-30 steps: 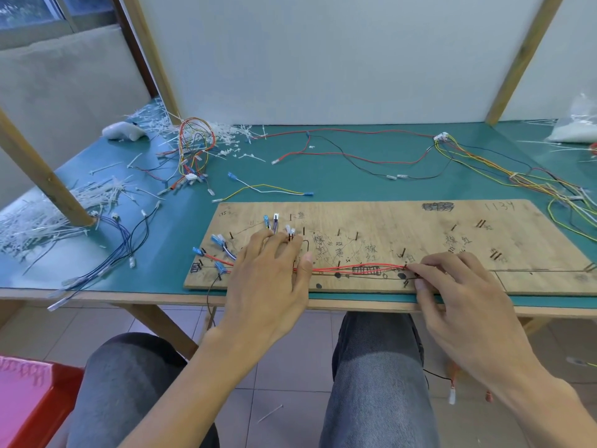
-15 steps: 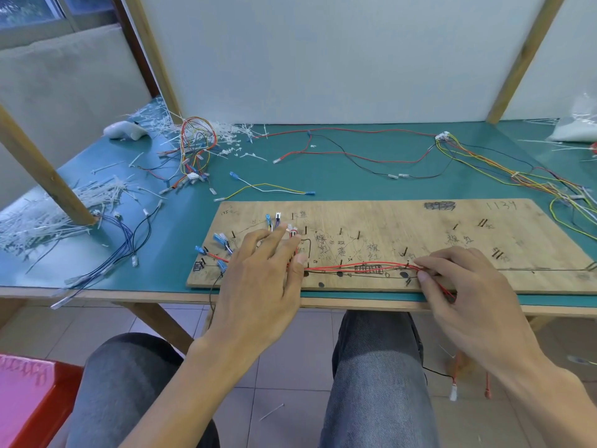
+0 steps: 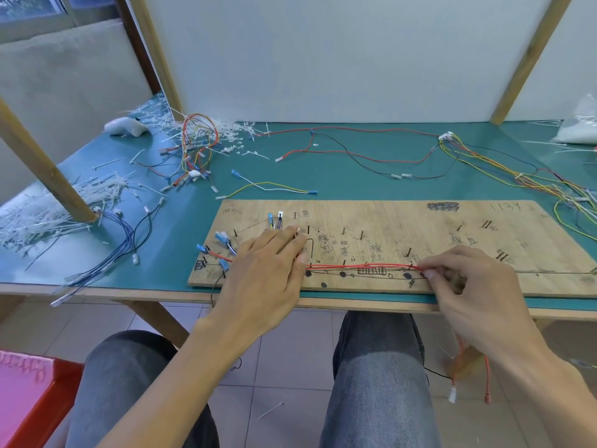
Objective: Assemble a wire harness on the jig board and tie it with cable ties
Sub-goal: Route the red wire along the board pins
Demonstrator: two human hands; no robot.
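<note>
The wooden jig board (image 3: 403, 227) lies along the near edge of the green table, studded with nails and pen marks. A bundle of red wires (image 3: 361, 266) runs left to right along its front row of nails. My left hand (image 3: 268, 276) lies flat with straight fingers on the wires at the board's left end, next to several blue terminals (image 3: 223, 238). My right hand (image 3: 468, 289) pinches the red wires near the board's middle. Their loose ends (image 3: 470, 379) hang below the table edge.
A heap of white cable ties (image 3: 48, 215) lies at the far left beside a slanted wooden post (image 3: 42, 166). Loose coloured wire sets are spread behind the board (image 3: 355, 153), at the back left (image 3: 197, 147) and far right (image 3: 533, 179). A red bin (image 3: 29, 392) stands on the floor.
My right hand has slid a little along the red wires and drawn them straighter along the nails. My left hand stays pressed on the board's left end.
</note>
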